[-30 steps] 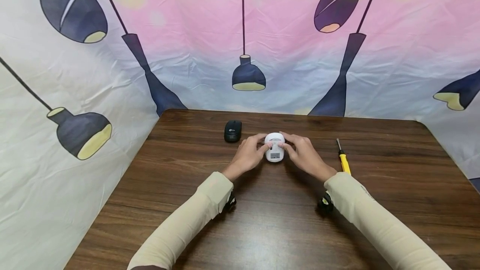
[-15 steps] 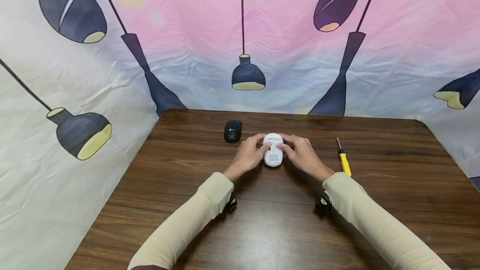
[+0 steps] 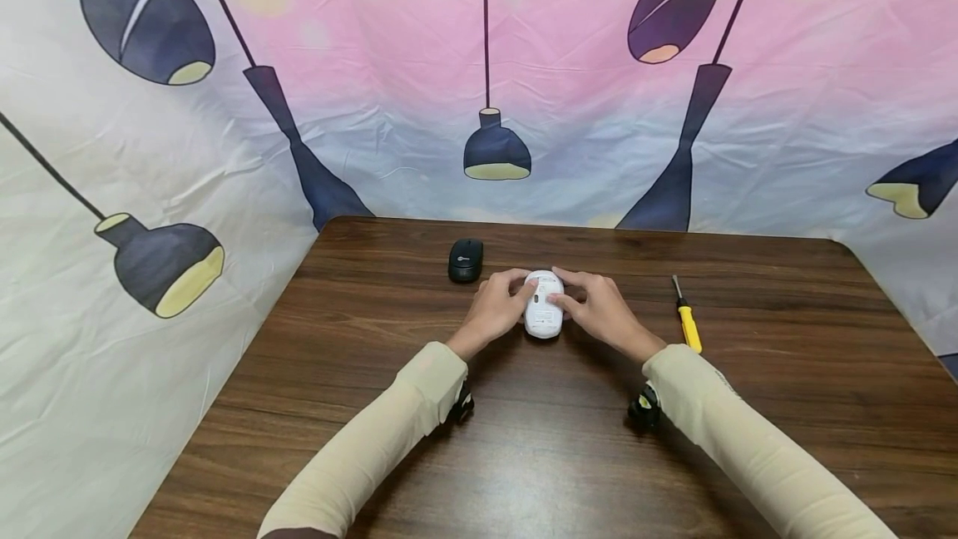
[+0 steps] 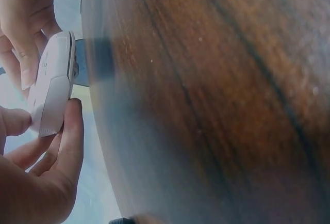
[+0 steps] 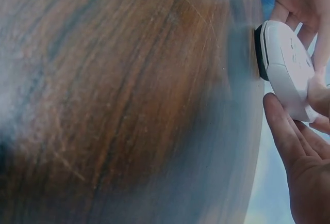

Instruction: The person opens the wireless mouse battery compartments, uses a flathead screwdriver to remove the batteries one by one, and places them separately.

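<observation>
Backdrop (image 3: 389, 106) with lamp print hangs behind and left of the wood surface (image 3: 539, 456). I see both arms in cream sleeves (image 3: 374, 439) reaching to the middle of the surface. My left hand (image 3: 496, 310) and right hand (image 3: 599, 310) both grip the white mouse (image 3: 544, 314), underside up, held between them just above the surface at centre. Left fingers (image 4: 67, 141) curl round its near side, thumb on the base; right fingers (image 5: 289, 141) curl under it, thumb on top. Black mouse (image 3: 466, 259) sits on the surface, near the left hand, further back. Yellow screwdriver (image 3: 684, 318) lies right of the right hand, apart from it.
</observation>
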`<action>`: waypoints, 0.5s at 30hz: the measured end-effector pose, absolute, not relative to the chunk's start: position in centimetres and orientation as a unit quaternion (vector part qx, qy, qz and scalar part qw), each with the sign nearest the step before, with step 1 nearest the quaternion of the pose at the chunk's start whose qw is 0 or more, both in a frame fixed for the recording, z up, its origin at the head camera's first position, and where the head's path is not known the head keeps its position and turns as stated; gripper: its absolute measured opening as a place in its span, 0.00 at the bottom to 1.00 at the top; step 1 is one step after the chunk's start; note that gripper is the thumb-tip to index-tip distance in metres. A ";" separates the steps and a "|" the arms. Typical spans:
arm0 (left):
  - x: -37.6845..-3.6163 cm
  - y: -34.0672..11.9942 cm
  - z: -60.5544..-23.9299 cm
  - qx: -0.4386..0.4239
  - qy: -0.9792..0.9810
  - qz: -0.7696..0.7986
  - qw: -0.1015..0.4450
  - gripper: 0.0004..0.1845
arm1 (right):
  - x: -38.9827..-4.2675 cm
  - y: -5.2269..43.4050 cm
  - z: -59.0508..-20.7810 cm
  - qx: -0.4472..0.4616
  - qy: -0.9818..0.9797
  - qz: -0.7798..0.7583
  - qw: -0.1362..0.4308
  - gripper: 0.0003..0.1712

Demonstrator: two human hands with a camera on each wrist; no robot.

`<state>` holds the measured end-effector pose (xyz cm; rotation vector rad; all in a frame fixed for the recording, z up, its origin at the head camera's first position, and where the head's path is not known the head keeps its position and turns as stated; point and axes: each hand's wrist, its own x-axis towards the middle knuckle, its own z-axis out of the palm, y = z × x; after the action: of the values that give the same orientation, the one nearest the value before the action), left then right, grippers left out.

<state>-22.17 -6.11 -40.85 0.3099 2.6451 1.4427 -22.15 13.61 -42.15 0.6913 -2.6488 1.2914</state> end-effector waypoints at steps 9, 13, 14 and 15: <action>-22.1 -6.2 -41.2 0.095 0.861 0.495 0.067 0.21 | -22.0 13.4 -42.2 0.226 -0.871 0.434 0.029 0.31; -22.0 -6.2 -41.3 0.090 0.862 0.495 0.066 0.20 | -22.0 13.3 -42.1 0.219 -0.870 0.442 0.010 0.30; -22.0 -6.2 -41.3 0.089 0.862 0.494 0.067 0.20 | -22.0 13.2 -42.1 0.218 -0.869 0.444 0.008 0.30; -22.0 -6.2 -41.3 0.088 0.862 0.494 0.067 0.20 | -22.0 13.2 -42.1 0.217 -0.869 0.445 0.006 0.30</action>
<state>-22.01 -6.15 -41.33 0.2657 2.5987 1.4903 -22.02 13.17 -42.09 0.6798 -2.7187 1.3925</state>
